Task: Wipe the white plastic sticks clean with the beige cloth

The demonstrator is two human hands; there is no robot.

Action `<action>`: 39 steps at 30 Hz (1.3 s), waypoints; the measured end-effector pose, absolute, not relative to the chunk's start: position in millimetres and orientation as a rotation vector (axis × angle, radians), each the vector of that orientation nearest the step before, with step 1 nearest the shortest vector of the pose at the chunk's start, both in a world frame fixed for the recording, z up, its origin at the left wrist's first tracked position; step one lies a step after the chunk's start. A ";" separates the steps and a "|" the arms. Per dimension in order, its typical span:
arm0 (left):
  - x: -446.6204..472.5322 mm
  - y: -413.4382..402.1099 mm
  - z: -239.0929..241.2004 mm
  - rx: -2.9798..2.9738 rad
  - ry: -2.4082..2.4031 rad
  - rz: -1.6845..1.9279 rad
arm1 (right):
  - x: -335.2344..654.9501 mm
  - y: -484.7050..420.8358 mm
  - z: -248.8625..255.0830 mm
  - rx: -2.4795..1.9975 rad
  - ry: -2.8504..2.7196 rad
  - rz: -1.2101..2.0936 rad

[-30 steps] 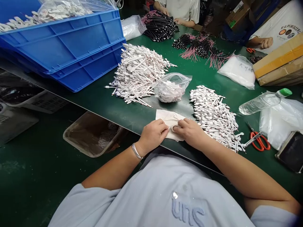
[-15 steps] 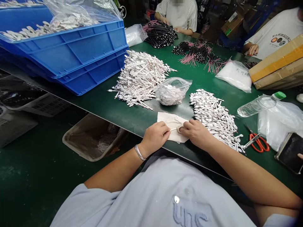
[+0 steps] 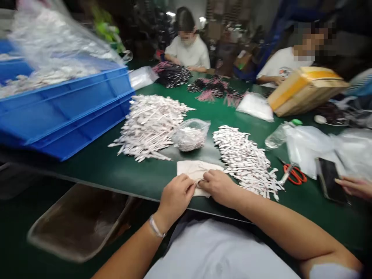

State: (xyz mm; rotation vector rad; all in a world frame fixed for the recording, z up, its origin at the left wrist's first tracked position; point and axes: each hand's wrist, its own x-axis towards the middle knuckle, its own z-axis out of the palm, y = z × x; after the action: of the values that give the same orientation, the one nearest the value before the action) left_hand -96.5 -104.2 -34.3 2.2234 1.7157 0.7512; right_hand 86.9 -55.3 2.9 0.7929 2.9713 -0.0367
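Observation:
My left hand (image 3: 174,197) and my right hand (image 3: 218,187) meet at the front edge of the green table (image 3: 116,174), over a beige cloth (image 3: 194,170). Both hands are closed in a pinch on a small thin white strip part (image 3: 200,180) held between them. A pile of white strip parts (image 3: 244,158) lies right beside my right hand. A bigger pile of the same parts (image 3: 151,124) lies further back on the left. Between the piles sits a clear bag of parts (image 3: 190,135).
Stacked blue crates (image 3: 64,108) stand at the left. Red scissors (image 3: 294,174), a water bottle (image 3: 277,135), plastic bags, a phone (image 3: 329,179) with another person's hand (image 3: 353,186) and a cardboard box (image 3: 305,90) are on the right. Two people sit across by black cable bundles (image 3: 174,75). A bin (image 3: 81,221) stands below the table edge.
The view has tilted up and blurred, so the people across the table show. My hands stay together on the small part over the cloth. Another person's hand now reaches the phone.

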 end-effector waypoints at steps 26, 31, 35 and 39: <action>-95.0 -103.6 -37.6 2.258 1.725 0.859 | 87.7 -86.9 2.9 1.397 2.684 -0.116; -96.0 -103.3 -37.1 2.250 1.710 0.826 | 77.8 -83.8 4.2 1.339 2.618 -0.044; -96.3 -102.9 -36.5 2.239 1.696 0.808 | 74.5 -84.3 8.3 1.377 2.547 0.026; -96.6 -103.1 -37.3 2.241 1.693 0.802 | 72.4 -83.3 7.5 1.252 2.633 -0.056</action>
State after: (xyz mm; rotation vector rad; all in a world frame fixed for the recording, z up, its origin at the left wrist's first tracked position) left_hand -96.6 -103.1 -37.3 2.2410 1.6927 0.8017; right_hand 72.4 -83.3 7.5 1.2523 2.6329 -0.0558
